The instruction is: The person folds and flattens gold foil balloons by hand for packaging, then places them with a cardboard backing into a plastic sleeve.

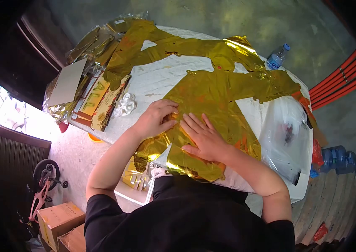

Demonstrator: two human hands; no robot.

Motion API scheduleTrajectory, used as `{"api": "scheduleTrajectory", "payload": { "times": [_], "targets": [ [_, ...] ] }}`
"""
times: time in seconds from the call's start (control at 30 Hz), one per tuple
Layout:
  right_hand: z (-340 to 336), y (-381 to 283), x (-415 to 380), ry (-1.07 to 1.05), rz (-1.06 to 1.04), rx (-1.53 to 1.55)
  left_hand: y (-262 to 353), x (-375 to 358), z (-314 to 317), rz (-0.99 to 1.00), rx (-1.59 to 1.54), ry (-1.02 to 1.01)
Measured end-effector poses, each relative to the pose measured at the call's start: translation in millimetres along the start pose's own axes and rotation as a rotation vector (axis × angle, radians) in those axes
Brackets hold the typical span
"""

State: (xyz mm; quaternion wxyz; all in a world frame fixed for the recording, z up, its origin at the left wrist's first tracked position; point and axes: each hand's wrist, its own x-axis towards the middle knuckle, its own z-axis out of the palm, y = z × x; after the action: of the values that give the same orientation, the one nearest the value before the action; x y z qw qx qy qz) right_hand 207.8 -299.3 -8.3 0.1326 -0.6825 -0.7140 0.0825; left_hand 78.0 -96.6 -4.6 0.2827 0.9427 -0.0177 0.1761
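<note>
Flat gold foil balloons [203,94] lie spread and overlapping across the white-covered table [161,80]. My left hand [157,119] has its fingers curled and thumb brought in, pinching the left edge of the nearest foil balloon. Just to its right, my right hand [207,142] rests palm down on the same foil, fingers stretched out and apart. The foil's near end is crinkled and hangs toward my body. What exactly lies between my left fingertips is partly hidden.
Left on the table are small white rolls [125,105], printed cards [95,98], a grey board [68,82] and wrapped foil packs. A clear plastic bag [285,130] lies right, a water bottle [277,56] beyond. An open box [134,187] stands below; cartons [60,222] sit on the floor.
</note>
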Motion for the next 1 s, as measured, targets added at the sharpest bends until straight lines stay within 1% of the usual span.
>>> {"api": "scheduleTrajectory", "payload": {
  "times": [0.07, 0.17, 0.23, 0.27, 0.33, 0.37, 0.43, 0.53, 0.6, 0.63, 0.73, 0.8, 0.9, 0.93, 1.0],
  "targets": [
    [-1, 1, -2, -0.015, -0.007, -0.007, -1, 0, 0, -0.01, -0.006, 0.003],
    [-3, 3, -3, -0.036, -0.021, -0.024, -2, 2, -4, 0.026, -0.006, -0.009],
    [-2, 3, -3, -0.039, -0.022, -0.026, 2, 4, -11, -0.043, -0.1, -0.089],
    [-1, 3, -4, -0.04, -0.022, -0.028, 4, 6, -13, -0.042, -0.099, -0.09],
    [-1, 4, -3, -0.036, -0.023, -0.038, 6, 13, -17, -0.207, -0.216, -0.087],
    [-1, 3, -4, -0.032, -0.021, -0.036, 5, 17, -15, -0.202, -0.214, -0.083],
    [-2, 1, -3, -0.029, -0.025, -0.036, 0, 24, -7, -0.003, -0.035, -0.047],
    [-5, 2, -4, -0.062, -0.003, -0.03, -10, 32, 6, 0.039, -0.027, -0.012],
    [-4, 4, -6, 0.048, -0.045, 0.124, -15, 32, 12, 0.078, 0.0, 0.005],
    [-6, 6, -7, 0.046, -0.044, 0.125, -17, 31, 13, 0.113, 0.037, 0.029],
    [-11, 12, -11, 0.084, 0.026, 0.041, -18, 30, 15, 0.114, 0.023, 0.052],
    [-6, 13, -11, 0.017, 0.106, 0.017, -19, 31, 16, 0.12, 0.02, 0.052],
    [0, 9, -7, 0.016, 0.082, -0.003, -19, 30, 15, 0.114, 0.017, 0.055],
    [3, 8, -4, 0.046, 0.078, -0.002, -19, 30, 16, 0.109, 0.013, 0.058],
    [2, 7, -4, 0.04, 0.097, 0.007, -23, 30, 22, 0.093, 0.015, 0.049]
  ]
}}
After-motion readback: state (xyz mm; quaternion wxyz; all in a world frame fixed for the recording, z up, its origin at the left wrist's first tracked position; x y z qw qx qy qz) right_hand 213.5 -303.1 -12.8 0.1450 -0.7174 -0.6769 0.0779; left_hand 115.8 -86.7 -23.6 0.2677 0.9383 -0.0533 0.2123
